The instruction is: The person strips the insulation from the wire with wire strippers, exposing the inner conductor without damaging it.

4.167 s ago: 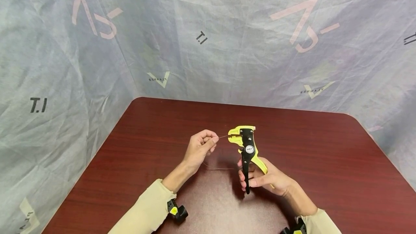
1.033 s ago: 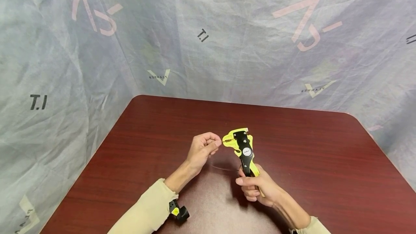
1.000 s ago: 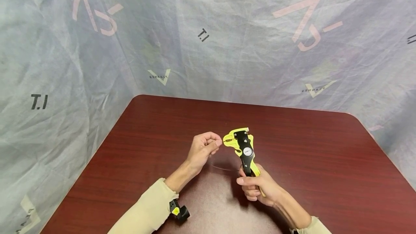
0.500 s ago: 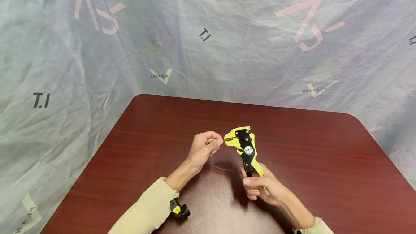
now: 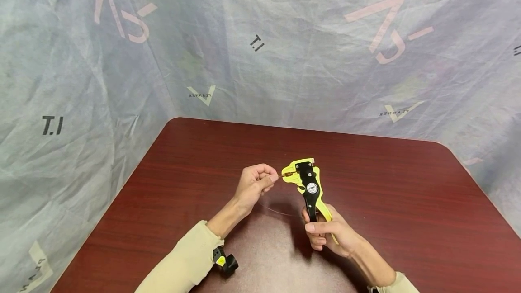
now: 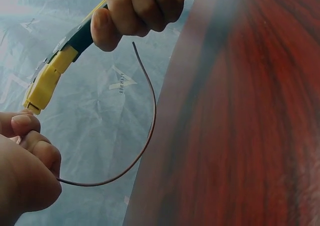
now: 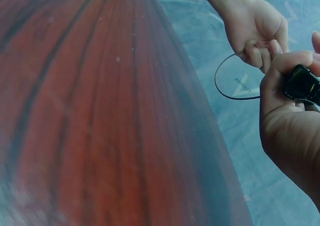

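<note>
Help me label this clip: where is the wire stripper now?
In the head view, the wire stripper is right of centre, gripped by the right hand, with its yellow nose toward the left hand.

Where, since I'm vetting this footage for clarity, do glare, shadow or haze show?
Head view: pale glare on the near part of the table, dark shadow beside the right hand; left wrist view: upper-left corner washed out, though the wire looks fairly crisp; right wrist view: bluish cast over the backdrop, table grain soft.
</note>
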`<state>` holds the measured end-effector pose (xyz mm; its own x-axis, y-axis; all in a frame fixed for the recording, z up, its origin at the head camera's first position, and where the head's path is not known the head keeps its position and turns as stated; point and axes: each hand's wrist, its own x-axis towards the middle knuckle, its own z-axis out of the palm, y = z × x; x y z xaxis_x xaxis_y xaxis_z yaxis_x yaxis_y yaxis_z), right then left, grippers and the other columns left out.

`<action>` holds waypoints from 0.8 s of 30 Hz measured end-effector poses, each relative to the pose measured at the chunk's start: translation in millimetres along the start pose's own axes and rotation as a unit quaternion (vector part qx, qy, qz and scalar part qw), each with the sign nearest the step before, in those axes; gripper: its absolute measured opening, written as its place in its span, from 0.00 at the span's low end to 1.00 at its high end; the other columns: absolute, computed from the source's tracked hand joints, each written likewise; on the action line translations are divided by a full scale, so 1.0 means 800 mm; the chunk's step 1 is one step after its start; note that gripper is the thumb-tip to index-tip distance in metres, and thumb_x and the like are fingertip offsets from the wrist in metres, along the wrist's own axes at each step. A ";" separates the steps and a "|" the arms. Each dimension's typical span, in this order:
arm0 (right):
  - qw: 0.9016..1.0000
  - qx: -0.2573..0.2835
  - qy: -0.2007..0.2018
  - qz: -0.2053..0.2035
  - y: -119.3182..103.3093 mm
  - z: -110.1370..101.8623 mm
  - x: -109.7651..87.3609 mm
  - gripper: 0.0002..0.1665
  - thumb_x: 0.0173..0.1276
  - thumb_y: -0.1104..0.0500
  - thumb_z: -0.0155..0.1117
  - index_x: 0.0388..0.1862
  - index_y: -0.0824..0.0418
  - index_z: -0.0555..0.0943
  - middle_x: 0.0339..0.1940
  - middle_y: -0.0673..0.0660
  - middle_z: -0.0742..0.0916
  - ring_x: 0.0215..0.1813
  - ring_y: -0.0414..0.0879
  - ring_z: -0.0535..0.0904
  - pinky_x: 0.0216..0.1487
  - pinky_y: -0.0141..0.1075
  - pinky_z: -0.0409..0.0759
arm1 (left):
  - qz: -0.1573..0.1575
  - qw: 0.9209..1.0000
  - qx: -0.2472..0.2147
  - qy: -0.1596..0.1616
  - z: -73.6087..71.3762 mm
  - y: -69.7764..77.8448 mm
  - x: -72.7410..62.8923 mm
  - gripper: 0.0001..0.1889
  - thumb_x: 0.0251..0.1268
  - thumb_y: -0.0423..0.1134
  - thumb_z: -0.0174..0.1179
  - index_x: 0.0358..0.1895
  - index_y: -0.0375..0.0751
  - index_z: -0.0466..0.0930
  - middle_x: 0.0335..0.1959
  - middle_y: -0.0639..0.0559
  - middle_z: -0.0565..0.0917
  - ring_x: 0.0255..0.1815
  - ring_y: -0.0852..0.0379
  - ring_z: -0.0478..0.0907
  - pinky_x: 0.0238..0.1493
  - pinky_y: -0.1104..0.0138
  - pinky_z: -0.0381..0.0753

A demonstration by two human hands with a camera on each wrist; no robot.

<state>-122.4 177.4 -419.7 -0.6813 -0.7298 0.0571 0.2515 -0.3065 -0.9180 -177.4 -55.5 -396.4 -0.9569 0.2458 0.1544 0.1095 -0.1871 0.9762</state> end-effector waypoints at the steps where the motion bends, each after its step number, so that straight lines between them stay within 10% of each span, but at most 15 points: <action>1: 1.000 -0.001 -0.001 0.001 0.000 0.000 0.000 0.10 0.68 0.72 0.48 0.38 0.58 0.71 0.20 0.46 0.69 0.19 0.36 0.63 0.19 0.38 0.56 | -0.002 1.000 -0.001 0.000 -0.001 0.000 0.000 0.11 0.65 0.25 0.56 0.38 0.14 0.72 0.14 0.63 0.69 0.17 0.68 0.63 0.20 0.75 0.60; 24: 1.000 -0.005 -0.009 0.001 0.003 -0.002 -0.001 0.10 0.67 0.72 0.48 0.37 0.59 0.72 0.18 0.50 0.65 0.19 0.39 0.61 0.19 0.37 0.60 | -0.022 0.999 -0.011 -0.034 -0.018 0.000 -0.003 0.04 0.65 0.25 0.55 0.33 0.35 0.76 0.14 0.63 0.69 0.17 0.69 0.62 0.19 0.76 0.60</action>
<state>-122.6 178.3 -422.5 -0.6684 -0.7412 0.0623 0.2460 -0.2993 -0.9219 -179.2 -70.2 -398.9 -0.9403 0.3181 0.1214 0.0600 -0.1961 0.9788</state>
